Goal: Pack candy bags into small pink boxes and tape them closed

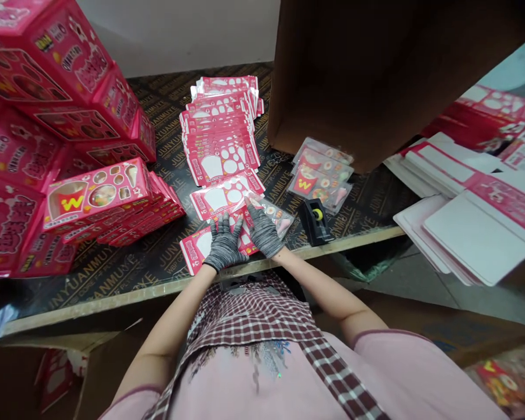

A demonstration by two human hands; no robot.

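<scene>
Left hand (pixel 224 244), fingers apart, lies on one pink card (pixel 191 252) at the table (pixel 157 256) edge; right hand (pixel 265 230) overlaps one clear pack (pixel 283 217), gripping or not I cannot tell; one dispenser (pixel 318 226), at least three other packs (pixel 320 175) lie rightward.
</scene>
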